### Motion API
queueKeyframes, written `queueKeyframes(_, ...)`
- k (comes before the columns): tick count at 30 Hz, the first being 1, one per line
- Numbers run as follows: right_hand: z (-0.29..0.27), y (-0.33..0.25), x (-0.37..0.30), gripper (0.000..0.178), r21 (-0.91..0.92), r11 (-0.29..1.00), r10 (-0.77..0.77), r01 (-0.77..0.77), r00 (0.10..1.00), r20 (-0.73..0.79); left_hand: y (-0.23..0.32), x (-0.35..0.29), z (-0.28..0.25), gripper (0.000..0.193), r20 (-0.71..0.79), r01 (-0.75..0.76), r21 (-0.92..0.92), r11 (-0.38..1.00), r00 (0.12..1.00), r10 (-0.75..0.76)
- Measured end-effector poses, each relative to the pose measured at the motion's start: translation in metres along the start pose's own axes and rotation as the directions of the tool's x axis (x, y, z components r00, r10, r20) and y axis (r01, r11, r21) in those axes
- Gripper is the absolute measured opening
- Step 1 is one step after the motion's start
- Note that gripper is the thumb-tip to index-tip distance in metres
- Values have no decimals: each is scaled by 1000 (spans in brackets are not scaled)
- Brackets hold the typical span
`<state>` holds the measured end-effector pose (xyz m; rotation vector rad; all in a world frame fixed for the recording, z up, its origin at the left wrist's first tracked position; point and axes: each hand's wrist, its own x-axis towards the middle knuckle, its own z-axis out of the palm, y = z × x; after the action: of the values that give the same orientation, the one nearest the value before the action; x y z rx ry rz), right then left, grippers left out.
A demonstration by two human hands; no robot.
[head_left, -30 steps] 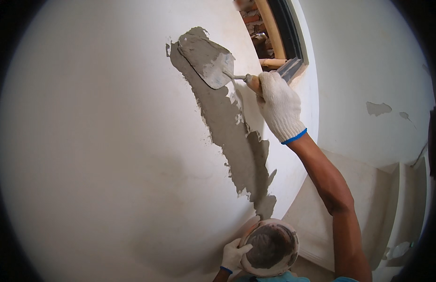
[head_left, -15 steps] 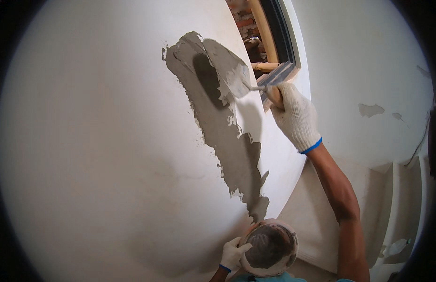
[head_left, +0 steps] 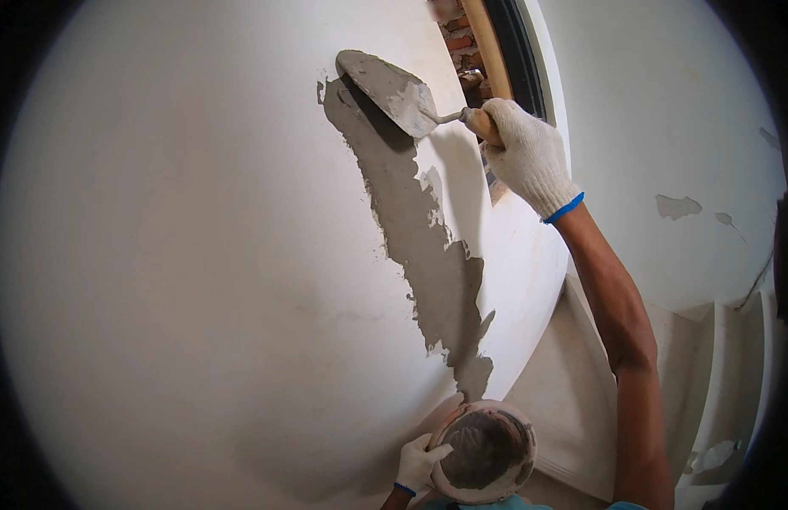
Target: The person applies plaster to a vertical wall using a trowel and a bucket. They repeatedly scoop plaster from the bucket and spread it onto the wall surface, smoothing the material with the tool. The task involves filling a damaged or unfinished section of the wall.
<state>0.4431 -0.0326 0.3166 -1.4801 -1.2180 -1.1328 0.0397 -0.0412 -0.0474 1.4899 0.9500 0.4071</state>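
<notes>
My right hand (head_left: 530,157), in a white knit glove with a blue cuff, grips the wooden handle of a pointed trowel (head_left: 390,92). Its mortar-smeared blade lies over the top end of a long grey mortar patch (head_left: 411,229) on the white wall (head_left: 198,255). A shadow runs along the blade's lower edge; whether the far edge touches the wall I cannot tell. Low in the view, my gloved left hand (head_left: 419,463) holds a round bowl (head_left: 521,459) by its rim, thumb over the inside. Grey mortar coats the bowl's inner surface.
Right of the patch is an opening with a wooden frame (head_left: 489,51) and bricks (head_left: 459,41) behind it. Pale steps (head_left: 708,374) go down at the right. The right-hand wall (head_left: 649,102) has a few chipped spots. A clear plastic item (head_left: 713,456) lies on a step.
The trowel has moved up the wall to the patch's top end, its blade turned flatter across it. My right hand rose with it. The left hand and bowl stay nearly in place.
</notes>
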Motion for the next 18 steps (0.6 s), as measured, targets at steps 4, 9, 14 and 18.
queueKeyframes(4,-1,1,1,18,-22,999,-35,36,999,29,0,-3,1,30,-5,-2,-17,1000,1000,2)
queueKeyframes(9,-4,-1,-4,15,-12,994,-104,104,994,35,17,-9,6,29,0,49,-61,997,999,-49)
queueKeyframes(14,-15,8,-21,18,-23,993,-114,119,979,167,-2,2,7,27,25,22,-58,998,999,-20)
queueKeyframes(18,-30,6,-43,21,-10,994,-97,106,938,332,8,-4,7,27,7,23,-57,998,1000,-23)
